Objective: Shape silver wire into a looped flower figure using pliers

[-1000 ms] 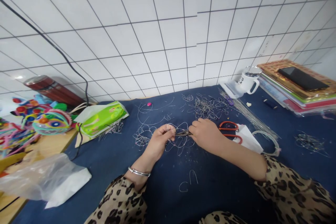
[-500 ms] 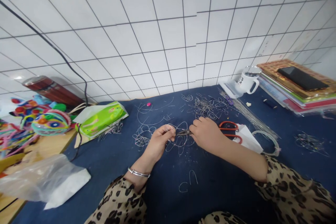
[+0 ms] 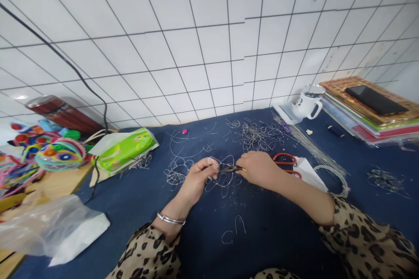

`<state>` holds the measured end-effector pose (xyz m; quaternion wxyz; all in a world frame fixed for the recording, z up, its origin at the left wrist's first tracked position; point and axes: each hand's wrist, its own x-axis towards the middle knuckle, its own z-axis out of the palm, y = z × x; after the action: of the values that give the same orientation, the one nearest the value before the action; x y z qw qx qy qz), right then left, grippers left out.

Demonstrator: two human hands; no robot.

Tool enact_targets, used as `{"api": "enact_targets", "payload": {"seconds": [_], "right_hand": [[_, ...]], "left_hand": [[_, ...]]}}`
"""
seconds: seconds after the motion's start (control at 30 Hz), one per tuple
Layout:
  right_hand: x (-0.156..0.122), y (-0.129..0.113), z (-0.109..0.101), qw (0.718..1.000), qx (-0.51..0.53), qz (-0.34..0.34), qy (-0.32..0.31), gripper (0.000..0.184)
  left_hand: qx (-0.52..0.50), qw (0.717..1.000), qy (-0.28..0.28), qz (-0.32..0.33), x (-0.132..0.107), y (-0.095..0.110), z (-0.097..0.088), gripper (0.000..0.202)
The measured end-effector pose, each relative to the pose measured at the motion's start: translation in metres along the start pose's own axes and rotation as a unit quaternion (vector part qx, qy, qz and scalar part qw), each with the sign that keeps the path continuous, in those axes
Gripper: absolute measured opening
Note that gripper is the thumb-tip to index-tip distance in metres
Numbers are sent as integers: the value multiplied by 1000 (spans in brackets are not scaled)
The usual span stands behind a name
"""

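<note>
My left hand [image 3: 198, 178] pinches a thin silver wire [image 3: 212, 160] bent into a loop, fingertips closed on it. My right hand [image 3: 258, 169] is wrapped round a pair of pliers [image 3: 230, 168], whose dark jaws point left and meet the wire at my left fingertips. A bit of yellow handle shows by the right fingers; the rest is hidden in the hand. Under and between both hands lie looped wire shapes [image 3: 223, 184] on the dark blue cloth [image 3: 203, 244]. Two short bent wire pieces [image 3: 240, 224] lie nearer to me.
Right of my right hand are red-handled scissors [image 3: 288, 171], a tangled wire pile [image 3: 255, 135], straight wires [image 3: 314, 146], a white mug [image 3: 307, 103] and stacked books with a phone [image 3: 376, 99]. At left lie a green tissue pack [image 3: 126, 149], a plastic bag [image 3: 59, 226] and a flask [image 3: 62, 113].
My right hand has shifted slightly down and right along with the pliers, showing more of the jaws and a bit of yellow handle. My left hand stays nearly in place, holding the wire.
</note>
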<state>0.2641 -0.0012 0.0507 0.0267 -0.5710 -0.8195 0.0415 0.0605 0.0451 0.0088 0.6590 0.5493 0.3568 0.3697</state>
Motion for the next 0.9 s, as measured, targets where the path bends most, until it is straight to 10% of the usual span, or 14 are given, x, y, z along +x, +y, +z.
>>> {"api": "enact_targets", "payload": {"seconds": [0.5, 0.77, 0.9], "right_hand": [[8, 19, -13, 973, 188, -26, -132, 27], [9, 31, -6, 866, 424, 31, -263, 30], [10, 28, -9, 906, 354, 32, -232, 28]], "left_hand": [[121, 992, 11, 33, 5, 2, -11, 14], [170, 985, -14, 28, 5, 4, -16, 10], [125, 992, -2, 6, 6, 2, -16, 8]]}}
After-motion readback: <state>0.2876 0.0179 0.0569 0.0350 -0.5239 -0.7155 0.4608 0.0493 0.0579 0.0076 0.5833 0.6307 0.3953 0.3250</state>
